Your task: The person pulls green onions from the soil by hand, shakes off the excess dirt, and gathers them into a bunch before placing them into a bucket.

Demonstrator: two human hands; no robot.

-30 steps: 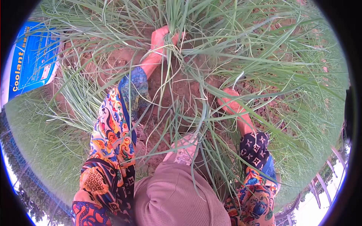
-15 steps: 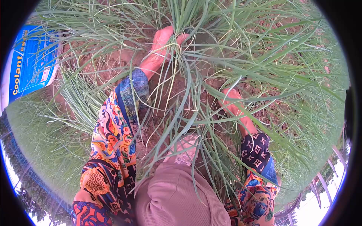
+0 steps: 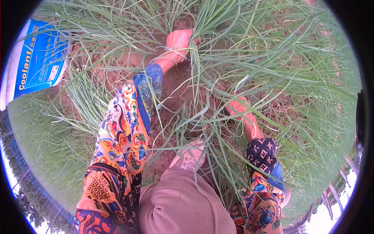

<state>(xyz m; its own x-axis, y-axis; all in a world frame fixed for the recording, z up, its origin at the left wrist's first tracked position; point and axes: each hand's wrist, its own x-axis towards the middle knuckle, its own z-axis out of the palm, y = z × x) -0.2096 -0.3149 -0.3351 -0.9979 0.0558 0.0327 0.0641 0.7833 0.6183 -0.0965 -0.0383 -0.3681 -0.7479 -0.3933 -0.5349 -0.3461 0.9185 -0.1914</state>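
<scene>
My left hand [image 3: 179, 40] is closed around a bunch of green onions [image 3: 212, 19], low on their stalks near the soil. The long leaves fan up and away from the fist, and pale strands hang below it. Lower and to the right, my right hand [image 3: 238, 107] reaches in among drooping green leaves close to the ground. Leaves cover its fingers, so their grip is hidden. A pile of pulled green onions [image 3: 87, 99] lies on the soil left of my left forearm.
A white jug with a blue "Coolant" label [image 3: 43, 58] stands at the left. My shoe [image 3: 191, 156] and covered knee [image 3: 187, 201] are at the bottom centre. Dense green plants [image 3: 311, 78] grow at the right, with reddish-brown soil [image 3: 175, 87] between my hands.
My left hand has moved slightly right, and the bunch in it has shifted right too. Leaves hanging over my shoe have moved. My right hand stays nearly in place.
</scene>
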